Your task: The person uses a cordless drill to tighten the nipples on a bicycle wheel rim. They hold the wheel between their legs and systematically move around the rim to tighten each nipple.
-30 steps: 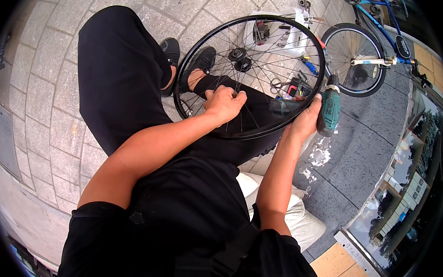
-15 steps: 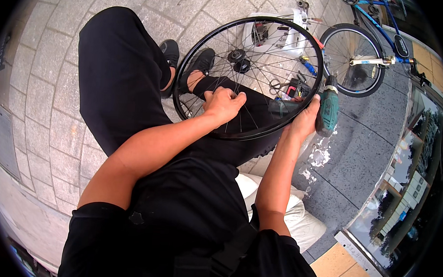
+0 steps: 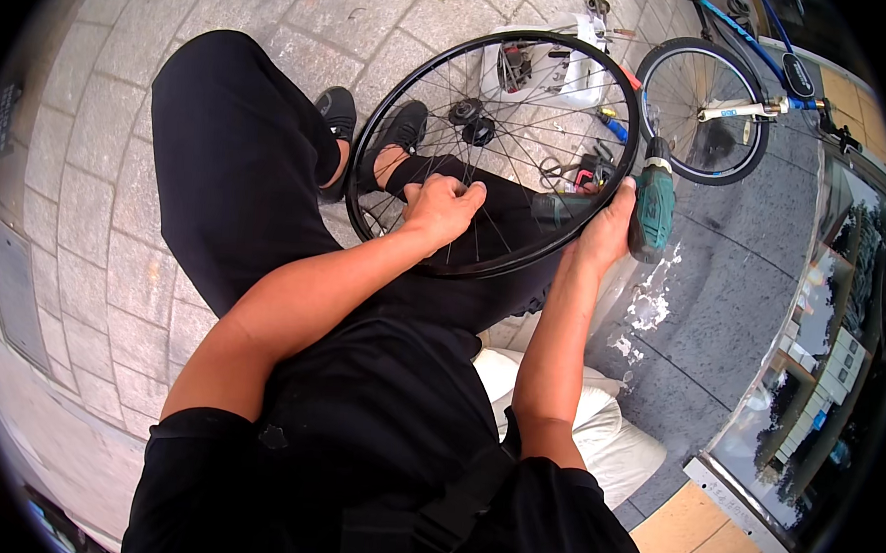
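Observation:
A bicycle wheel (image 3: 498,35) with a black rim and thin spokes lies tilted over my lap, without a tyre. My left hand (image 3: 444,213) is at the spokes inside the rim, thumb and fingers closed together; whether it pinches a spoke or a small part is too fine to see. At the right side of the rim my right hand (image 3: 606,225) is closed round the handle of a green cordless drill (image 3: 652,215), its thumb along the rim. The drill's chuck points away from me, and its base shows through the spokes.
A white tub (image 3: 573,89) with tools stands beyond the wheel. Pliers, a blue-handled tool (image 3: 613,127) and small red and black items lie on the paving near it. At the far right stands a blue bicycle (image 3: 746,37), beside a glass window (image 3: 807,396).
The view has shifted slightly. Both hands, the wheel and the drill keep nearly the same places relative to each other.

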The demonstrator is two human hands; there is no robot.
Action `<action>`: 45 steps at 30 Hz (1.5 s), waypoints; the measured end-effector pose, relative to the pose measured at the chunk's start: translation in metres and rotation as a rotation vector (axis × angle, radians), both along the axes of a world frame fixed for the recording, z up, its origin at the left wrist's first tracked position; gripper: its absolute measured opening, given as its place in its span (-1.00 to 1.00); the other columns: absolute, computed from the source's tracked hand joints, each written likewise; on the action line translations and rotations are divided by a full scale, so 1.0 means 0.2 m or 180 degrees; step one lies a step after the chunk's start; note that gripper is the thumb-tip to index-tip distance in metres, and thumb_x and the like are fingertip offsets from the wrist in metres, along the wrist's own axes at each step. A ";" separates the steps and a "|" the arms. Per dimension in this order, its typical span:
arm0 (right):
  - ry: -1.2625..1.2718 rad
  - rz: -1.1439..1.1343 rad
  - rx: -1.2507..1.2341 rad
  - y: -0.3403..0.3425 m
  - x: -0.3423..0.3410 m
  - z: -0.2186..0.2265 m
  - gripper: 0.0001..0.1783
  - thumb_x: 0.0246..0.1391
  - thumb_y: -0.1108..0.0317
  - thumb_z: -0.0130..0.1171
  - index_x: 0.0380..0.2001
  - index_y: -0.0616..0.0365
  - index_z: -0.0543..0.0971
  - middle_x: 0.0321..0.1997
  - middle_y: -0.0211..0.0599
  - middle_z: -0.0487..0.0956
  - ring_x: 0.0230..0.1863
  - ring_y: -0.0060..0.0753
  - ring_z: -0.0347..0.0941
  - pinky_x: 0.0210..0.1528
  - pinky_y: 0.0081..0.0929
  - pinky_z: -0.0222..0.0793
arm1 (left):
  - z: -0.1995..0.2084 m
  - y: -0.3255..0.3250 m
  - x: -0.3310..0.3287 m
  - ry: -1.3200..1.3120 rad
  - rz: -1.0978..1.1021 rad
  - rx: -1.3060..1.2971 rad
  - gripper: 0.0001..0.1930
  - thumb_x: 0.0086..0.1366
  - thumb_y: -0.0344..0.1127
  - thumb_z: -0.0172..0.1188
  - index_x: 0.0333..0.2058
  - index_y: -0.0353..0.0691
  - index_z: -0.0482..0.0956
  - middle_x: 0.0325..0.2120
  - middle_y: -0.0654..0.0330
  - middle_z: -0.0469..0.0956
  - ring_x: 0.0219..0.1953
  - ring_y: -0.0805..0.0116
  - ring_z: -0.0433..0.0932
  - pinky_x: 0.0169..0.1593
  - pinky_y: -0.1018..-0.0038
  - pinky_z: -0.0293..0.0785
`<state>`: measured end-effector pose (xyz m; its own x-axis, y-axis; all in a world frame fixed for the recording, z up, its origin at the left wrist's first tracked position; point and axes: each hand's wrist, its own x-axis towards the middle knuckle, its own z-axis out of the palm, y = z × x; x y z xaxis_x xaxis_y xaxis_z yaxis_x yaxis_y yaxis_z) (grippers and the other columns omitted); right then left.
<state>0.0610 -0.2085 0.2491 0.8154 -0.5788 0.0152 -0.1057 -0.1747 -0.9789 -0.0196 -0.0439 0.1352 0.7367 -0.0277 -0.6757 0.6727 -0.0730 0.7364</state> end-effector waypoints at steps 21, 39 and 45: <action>-0.0160 -0.0044 0.0011 0.06 0.00 0.03 -0.77 0.44 0.22 0.22 -0.23 0.17 0.60 -0.41 -0.30 0.65 -0.52 -0.40 0.59 -0.43 -0.42 0.56 | -0.05 0.00 0.01 0.0039 -0.0080 -0.0124 -0.40 0.37 0.23 0.19 -0.35 -0.33 0.68 0.10 0.00 0.62 0.28 -0.16 0.37 0.32 0.02 0.41; -0.0184 -0.0042 -0.0057 0.07 -0.01 0.03 -0.79 0.44 0.25 0.21 -0.24 0.16 0.61 -0.40 -0.34 0.65 -0.51 -0.42 0.59 -0.42 -0.43 0.54 | -0.08 -0.03 -0.01 -0.0281 0.0218 0.0037 -0.37 0.42 0.18 0.23 -0.52 -0.39 0.56 -0.45 -0.09 0.64 -0.16 -0.01 0.55 0.13 0.09 0.42; -0.0218 -0.0050 -0.0190 0.12 -0.01 0.06 -0.80 0.46 0.30 0.16 -0.25 0.19 0.60 -0.42 -0.34 0.64 -0.49 -0.43 0.57 -0.40 -0.42 0.53 | -0.08 -0.04 -0.01 -0.0202 0.0215 0.0057 -0.37 0.41 0.19 0.23 -0.52 -0.39 0.57 -0.45 -0.09 0.64 -0.16 0.01 0.55 0.13 0.09 0.42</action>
